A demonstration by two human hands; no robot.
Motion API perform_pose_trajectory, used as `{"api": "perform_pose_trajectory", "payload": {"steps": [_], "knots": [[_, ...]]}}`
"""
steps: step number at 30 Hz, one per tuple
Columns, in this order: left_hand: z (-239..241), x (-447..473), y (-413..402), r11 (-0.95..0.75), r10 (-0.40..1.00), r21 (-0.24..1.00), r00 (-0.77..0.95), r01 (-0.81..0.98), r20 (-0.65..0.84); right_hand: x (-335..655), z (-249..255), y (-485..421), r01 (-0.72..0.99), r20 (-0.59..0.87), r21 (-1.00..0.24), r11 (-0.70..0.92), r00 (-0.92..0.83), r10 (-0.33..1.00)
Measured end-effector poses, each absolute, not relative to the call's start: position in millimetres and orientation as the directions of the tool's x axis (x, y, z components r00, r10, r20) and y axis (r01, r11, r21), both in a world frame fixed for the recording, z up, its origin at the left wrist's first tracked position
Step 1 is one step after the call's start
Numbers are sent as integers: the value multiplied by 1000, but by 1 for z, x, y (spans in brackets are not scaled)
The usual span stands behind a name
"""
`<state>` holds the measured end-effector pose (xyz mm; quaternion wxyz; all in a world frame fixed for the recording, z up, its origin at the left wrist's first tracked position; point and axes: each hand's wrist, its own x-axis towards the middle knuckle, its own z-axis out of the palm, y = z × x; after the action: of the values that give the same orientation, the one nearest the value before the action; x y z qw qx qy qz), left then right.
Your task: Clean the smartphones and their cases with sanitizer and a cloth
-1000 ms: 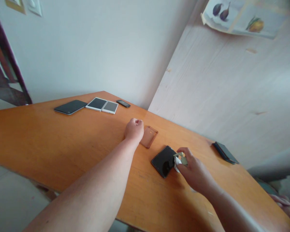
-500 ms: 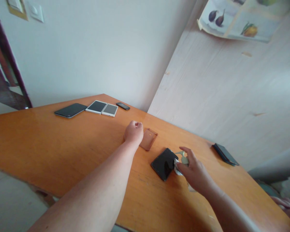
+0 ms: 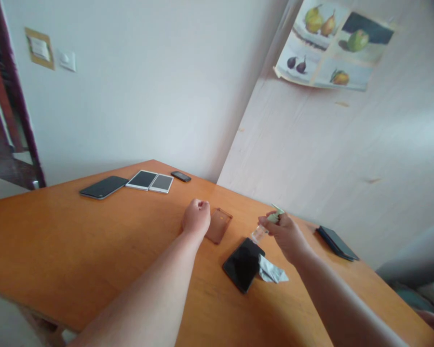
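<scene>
My left hand (image 3: pixel 196 219) rests as a closed fist on the orange table (image 3: pixel 75 241), just left of a clear brownish phone case (image 3: pixel 219 225). My right hand (image 3: pixel 284 233) is raised a little above the table and pinches a small, pale, partly clear piece (image 3: pixel 265 226) between its fingers. Below it a black phone (image 3: pixel 243 264) lies screen up. A crumpled white wipe (image 3: pixel 271 272) lies on the table against the phone's right edge.
At the table's far corner lie a dark tablet (image 3: pixel 103 187), two white phones (image 3: pixel 152 181) and a small black phone (image 3: pixel 181 176). A dark flat device (image 3: pixel 336 242) sits at the right edge by the wall. A fruit poster (image 3: pixel 332 53) hangs above.
My right hand let the white wipe drop beside the black phone and lifted up holding the small pale piece. My left fist stayed put. The view tilted upward.
</scene>
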<state>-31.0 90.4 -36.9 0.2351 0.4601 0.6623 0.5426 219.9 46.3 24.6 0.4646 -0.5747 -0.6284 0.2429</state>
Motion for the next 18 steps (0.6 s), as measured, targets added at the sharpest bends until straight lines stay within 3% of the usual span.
{"api": "perform_pose_trajectory", "payload": {"steps": [5,18], "knots": [[-37,-30,87,-9,870,930,-455,369,189,214,23,101,433,347,-861,265,121,930],[-29,-28,78,27,881,910,-440,414,174,172,10,205,488,324,-850,200,184,928]]}}
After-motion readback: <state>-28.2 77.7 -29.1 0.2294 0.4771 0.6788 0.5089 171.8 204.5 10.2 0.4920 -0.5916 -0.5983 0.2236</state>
